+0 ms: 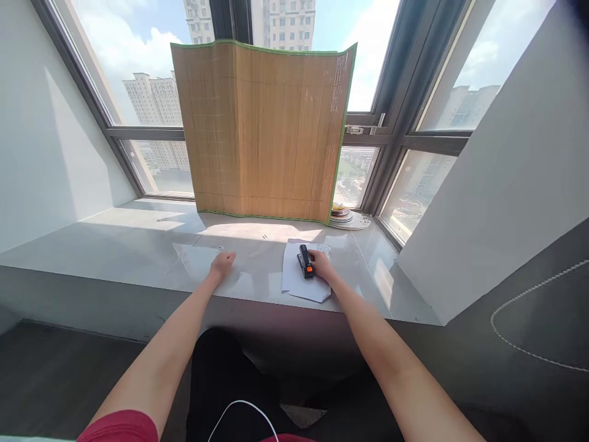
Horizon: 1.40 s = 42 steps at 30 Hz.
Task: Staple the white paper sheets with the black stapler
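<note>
A black stapler with an orange patch rests on white paper on the windowsill. My right hand grips the stapler from its right side, the fingers partly hidden behind it. To the left, my left hand is closed above the pale sill, apart from the paper. What its fingers hold, if anything, is too small to make out. Two tiny dark slivers lie on the sill between the hands, farther back.
A bamboo mat with green edging stands against the window behind the sill. Stacked plates sit at its lower right corner. The tiled sill ends at a front edge near my knees. A white cable crosses my lap.
</note>
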### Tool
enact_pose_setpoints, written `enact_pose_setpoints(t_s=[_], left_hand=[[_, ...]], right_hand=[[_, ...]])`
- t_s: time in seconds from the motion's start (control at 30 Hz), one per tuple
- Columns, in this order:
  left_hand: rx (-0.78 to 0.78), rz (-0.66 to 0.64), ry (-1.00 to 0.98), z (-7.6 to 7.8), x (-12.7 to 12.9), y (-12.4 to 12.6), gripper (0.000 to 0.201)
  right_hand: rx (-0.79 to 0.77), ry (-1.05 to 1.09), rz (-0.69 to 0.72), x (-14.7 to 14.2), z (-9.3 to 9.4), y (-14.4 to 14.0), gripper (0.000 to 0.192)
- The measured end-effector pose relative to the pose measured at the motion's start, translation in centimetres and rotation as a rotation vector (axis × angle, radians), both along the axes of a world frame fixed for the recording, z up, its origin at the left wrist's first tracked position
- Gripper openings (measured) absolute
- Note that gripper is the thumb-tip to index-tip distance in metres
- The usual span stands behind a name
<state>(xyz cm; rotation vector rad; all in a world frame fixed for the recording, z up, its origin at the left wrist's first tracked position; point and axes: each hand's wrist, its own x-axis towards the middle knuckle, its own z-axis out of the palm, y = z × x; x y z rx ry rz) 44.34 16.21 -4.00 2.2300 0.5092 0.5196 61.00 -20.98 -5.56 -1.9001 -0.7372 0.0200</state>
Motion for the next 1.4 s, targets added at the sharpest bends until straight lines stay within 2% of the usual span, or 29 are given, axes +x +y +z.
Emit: enact_pose_setpoints(t_s=[0.13,0.23,0.33,0.43,0.53,0.63,0.7,0.77,0.83,0.93,1.17,1.23,1.3,1.37,1.4], left_hand=[[0.167,-0.067,0.046,-0.1,0.8,-3.8,0.040],[0.357,-0.239,-0.061,-0.1,2.4,-8.6,0.025],[0.462,-0.414,-0.089,-0.4,4.3,-13.3,0.039],[0.516,-0.442,0.048,-0.9,5.4,-16.1,0.048],[0.577,-0.427,0.140,-1.4,5.6,-16.8,0.051],[0.605,-0.417,0.131,-1.4,5.5,-16.6,0.051],[0.603,-0.418,0.129,-1.2,5.4,-16.6,0.051],[0.596,-0.420,0.131,-1.1,5.4,-16.6,0.050],[0.573,-0.410,0.137,-1.2,5.4,-16.7,0.047],[0.522,-0.392,0.158,-1.4,5.5,-16.7,0.046],[0.515,-0.374,0.177,-1.4,5.6,-16.7,0.045],[0.525,-0.360,0.193,-1.1,5.6,-16.9,0.045],[0.536,-0.348,0.208,-0.9,5.5,-17.0,0.044],[0.550,-0.343,0.209,-0.8,5.4,-17.1,0.043],[0.559,-0.341,0.204,-0.8,5.3,-17.1,0.042]], right_hand=[[0.037,0.017,0.041,-0.1,0.0,0.3,0.019],[0.045,0.015,0.089,-0.2,0.2,0.0,0.011],[0.044,0.011,0.122,-0.1,0.4,-0.3,0.008],[0.062,-0.005,0.078,-0.2,0.9,-0.5,0.017],[0.119,-0.037,-0.057,-0.6,1.5,-0.7,0.024],[0.151,-0.086,-0.165,-1.9,1.8,-0.6,0.018],[0.082,-0.125,-0.174,-3.0,1.6,-0.3,0.019],[-0.024,-0.149,-0.172,-4.0,1.0,0.0,0.030],[-0.071,-0.156,-0.186,-4.6,0.4,0.2,0.031],[-0.048,-0.181,-0.204,-4.7,0.0,-0.2,0.024],[-0.062,-0.210,-0.131,-4.1,0.2,-2.4,0.033],[-0.061,-0.199,-0.124,-4.7,1.2,-2.4,0.032],[-0.010,-0.222,-0.180,-6.4,3.2,-1.9,0.023],[0.068,-0.261,-0.289,-9.8,5.8,-1.3,0.006],[0.086,-0.241,-0.309,-12.0,7.2,-1.0,0.018]])
